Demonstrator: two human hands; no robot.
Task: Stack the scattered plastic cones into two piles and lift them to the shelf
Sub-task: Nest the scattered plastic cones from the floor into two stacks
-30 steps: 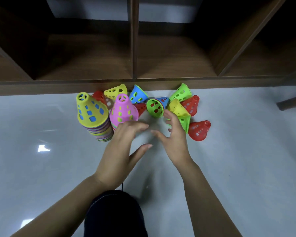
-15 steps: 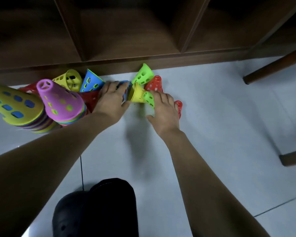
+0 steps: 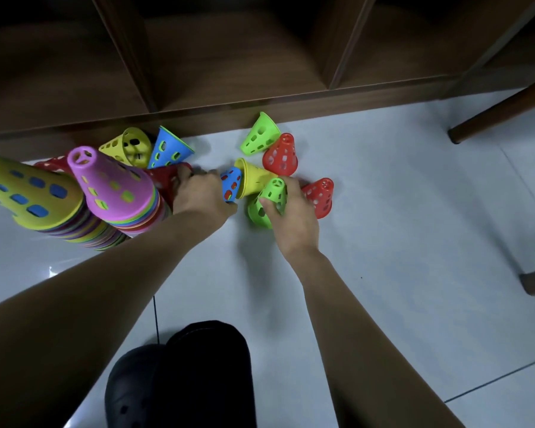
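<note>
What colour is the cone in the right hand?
Green, with holes in its wall; the right hand grips it. Head view.

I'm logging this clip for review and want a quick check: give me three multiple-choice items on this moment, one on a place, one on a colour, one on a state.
1. Where do the two tall stacks stand?
A. On the shelf
B. On the floor, left of the hands
C. Between the hands

2. What colour is the top cone of the stack nearer the left hand?
A. Pink
B. Blue
C. Red

3. What is the right hand doing?
A. Resting flat on the floor
B. Gripping a green cone
C. Lifting a stack

Key: 1 B, the yellow-topped stack and pink-topped stack stand on the floor, below the shelf. 2 A, pink, beside the left hand. 3 B, the right hand has its fingers around the green cone.
</note>
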